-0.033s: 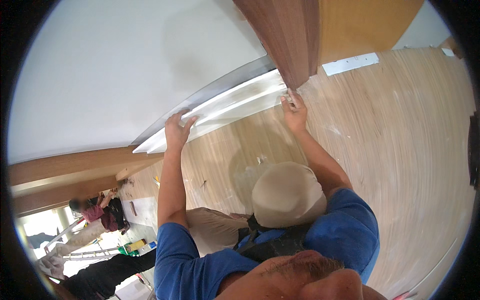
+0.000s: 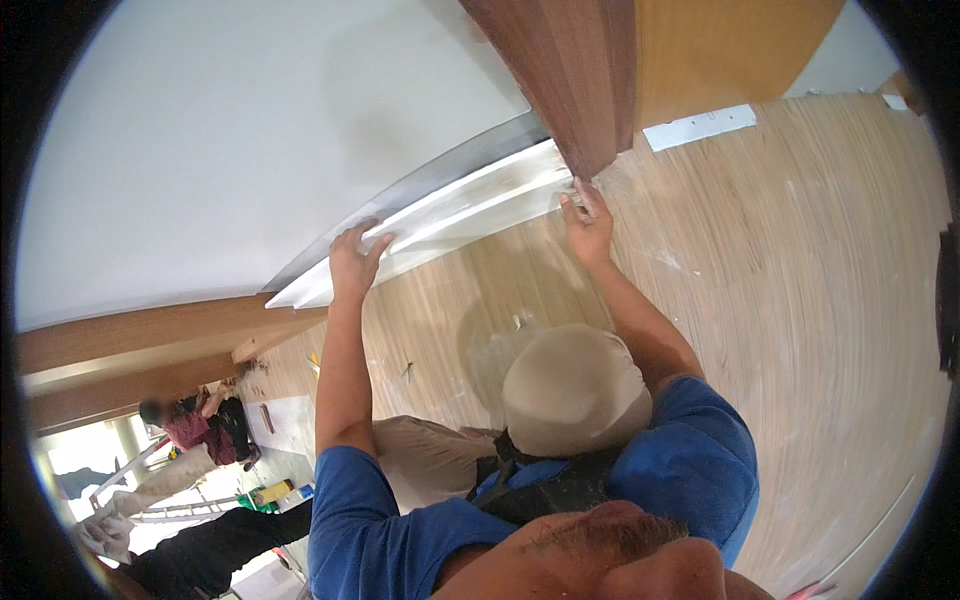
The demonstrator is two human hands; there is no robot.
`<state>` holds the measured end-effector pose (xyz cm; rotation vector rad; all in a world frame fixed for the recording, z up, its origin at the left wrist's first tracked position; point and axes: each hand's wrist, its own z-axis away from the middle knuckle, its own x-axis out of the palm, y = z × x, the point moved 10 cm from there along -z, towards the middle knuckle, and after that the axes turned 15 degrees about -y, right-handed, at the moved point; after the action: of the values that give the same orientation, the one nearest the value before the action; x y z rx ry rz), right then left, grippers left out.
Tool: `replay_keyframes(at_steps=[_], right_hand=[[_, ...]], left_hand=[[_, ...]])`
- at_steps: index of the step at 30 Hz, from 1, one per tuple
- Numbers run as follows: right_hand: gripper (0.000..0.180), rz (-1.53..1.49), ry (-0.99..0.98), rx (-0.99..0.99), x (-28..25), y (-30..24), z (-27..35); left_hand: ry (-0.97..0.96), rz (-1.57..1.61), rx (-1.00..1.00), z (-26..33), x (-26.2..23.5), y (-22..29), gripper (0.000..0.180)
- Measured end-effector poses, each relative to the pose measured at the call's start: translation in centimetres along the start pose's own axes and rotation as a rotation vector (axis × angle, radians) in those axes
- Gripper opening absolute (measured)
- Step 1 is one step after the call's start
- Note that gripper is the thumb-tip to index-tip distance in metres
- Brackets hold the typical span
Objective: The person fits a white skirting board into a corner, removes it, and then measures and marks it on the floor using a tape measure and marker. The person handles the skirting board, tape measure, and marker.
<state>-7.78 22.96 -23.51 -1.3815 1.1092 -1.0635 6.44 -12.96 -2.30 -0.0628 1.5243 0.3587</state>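
A long white baseboard strip (image 2: 490, 203) lies along the foot of the pale wall, its right end against a brown wooden door frame (image 2: 590, 100). My left hand (image 2: 354, 268) grips the strip toward its left part, fingers over the upper edge and thumb on the near side. At the strip's right end, beside the foot of the frame, my right hand (image 2: 590, 228) has thumb and fingers closed in a pinch. What sits between those fingertips is too small to make out.
Wood-look floor (image 2: 780, 320) with dust and small scraps lies around my knees. A white flat plate (image 2: 700, 128) rests by the orange-brown panel (image 2: 730, 50). Far left, a co-worker in a dark red top (image 2: 195, 428) crouches past a wooden frame (image 2: 150, 330), near a ladder (image 2: 185, 512).
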Motion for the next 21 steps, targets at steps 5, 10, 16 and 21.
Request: replay_keyframes(at_steps=[5, 10, 16, 21], right_hand=[[0.043, 0.190, 0.004, -0.089, 0.3, -1.1, -0.3], [0.047, 0.029, -0.005, -0.036, 0.0, -1.8, -0.2], [0.049, 0.080, 0.016, -0.099, -0.1, -1.6, -0.6], [0.049, 0.140, 0.031, -0.135, -0.3, -1.4, -1.1]], left_hand=[[0.005, 0.060, -0.015, -0.9, 0.2, -0.5, 0.043], [-0.075, 0.054, -0.075, -1.2, 0.6, -0.3, 0.043], [-0.039, 0.009, 0.005, -1.4, 0.5, 0.0, 0.041], [-0.066, 0.007, -0.050, -1.4, 0.9, -0.6, 0.040]])
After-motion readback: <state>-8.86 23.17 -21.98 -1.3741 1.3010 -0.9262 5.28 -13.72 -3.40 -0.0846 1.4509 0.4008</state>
